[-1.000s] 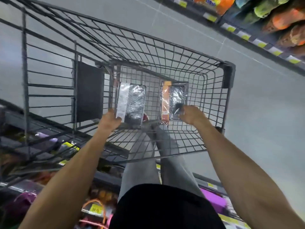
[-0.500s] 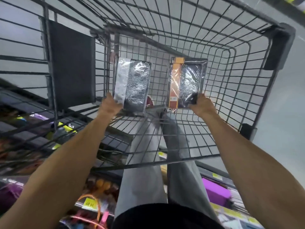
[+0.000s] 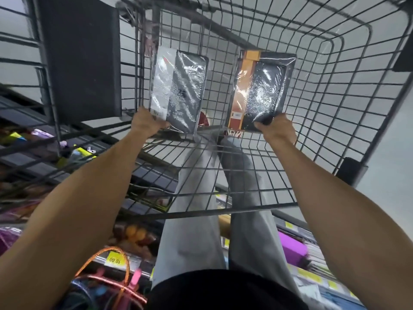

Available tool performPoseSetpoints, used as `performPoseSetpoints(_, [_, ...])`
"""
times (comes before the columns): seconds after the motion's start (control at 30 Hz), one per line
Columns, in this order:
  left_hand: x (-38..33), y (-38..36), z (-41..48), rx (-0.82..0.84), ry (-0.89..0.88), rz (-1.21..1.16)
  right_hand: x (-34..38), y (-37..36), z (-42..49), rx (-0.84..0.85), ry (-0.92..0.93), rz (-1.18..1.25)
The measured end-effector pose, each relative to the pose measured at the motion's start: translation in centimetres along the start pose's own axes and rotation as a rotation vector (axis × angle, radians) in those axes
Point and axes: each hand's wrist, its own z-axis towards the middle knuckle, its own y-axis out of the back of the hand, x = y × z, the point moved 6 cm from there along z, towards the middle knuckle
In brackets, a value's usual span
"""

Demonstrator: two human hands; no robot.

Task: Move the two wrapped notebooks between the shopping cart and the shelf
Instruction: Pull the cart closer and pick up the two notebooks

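Notebooks, both wrapped: left hand (image 3: 145,123) grips white-banded notebook (image 3: 178,92), right hand (image 3: 277,128) grips orange-banded notebook (image 3: 259,90), inside shopping cart (image 3: 335,108).

A yellow price tag (image 3: 114,260) on the shelf edge at the lower left of the frame reads "10 00", seen upside down. Other yellow tags (image 3: 309,275) at the lower right are too blurred to read. Small print on the white band of the left wrapped notebook (image 3: 185,92) and on the orange band of the right wrapped notebook (image 3: 263,90) cannot be made out.
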Motion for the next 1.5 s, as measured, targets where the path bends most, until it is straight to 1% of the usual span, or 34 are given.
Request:
performPoseSetpoints(0.17, [1.4, 0.3, 0.8, 0.056, 0.030, -0.050, 0.1, -0.5, 0.2, 0.009, 0.042, -0.002])
performPoseSetpoints(0.3, [2.6, 1.1, 1.4, 0.078, 0.010, -0.067, -0.2, -0.9, 0.0, 0.023, 0.019, 0.096])
performPoseSetpoints(0.4, [2.6, 1.7, 0.9, 0.070, -0.001, -0.082, -0.2, -1.2, -0.3, 0.034, -0.020, 0.157])
performPoseSetpoints(0.53, [2.1, 1.5, 0.0, 0.046, -0.006, -0.071, 0.4, -1.5, -1.3, 0.021, -0.117, 0.228])
performPoseSetpoints(0.6, [2.5, 1.1, 0.2, 0.049, -0.014, -0.095, 0.4, -1.8, -1.5, 0.023, -0.128, 0.253])
performPoseSetpoints(0.73, [3.0, 0.6, -0.5, 0.094, -0.006, -0.124, 0.3, -1.3, -1.8, 0.043, -0.041, 0.256])
performPoseSetpoints(0.83, [2.8, 0.9, -1.2, 0.077, -0.032, -0.188, 0.4, -0.7, -2.5, 0.075, 0.035, 0.229])
performPoseSetpoints(1.0, [2.3, 2.0, -3.5, 0.136, -0.010, -0.460, 0.2, 1.9, -5.0, 0.051, 0.099, 0.320])
performPoseSetpoints(1.1, [1.2, 2.7, -5.7, 0.172, -0.071, -0.600, 0.4, 3.6, -6.8, 0.001, 0.101, 0.445])
performPoseSetpoints(1.27, [-1.4, 4.4, -9.3, 0.098, -0.171, -0.651, 1.6, 6.6, -10.6, -0.056, 0.198, 0.438])
performPoseSetpoints(1.4, [-1.9, 5.6, -11.9, 0.060, -0.225, -0.600, 2.0, 9.1, -13.0, -0.064, 0.238, 0.497])
performPoseSetpoints(1.5, [-1.1, 6.6, -14.1, 0.021, -0.260, -0.631, 1.2, 10.8, -15.1, -0.076, 0.262, 0.589])
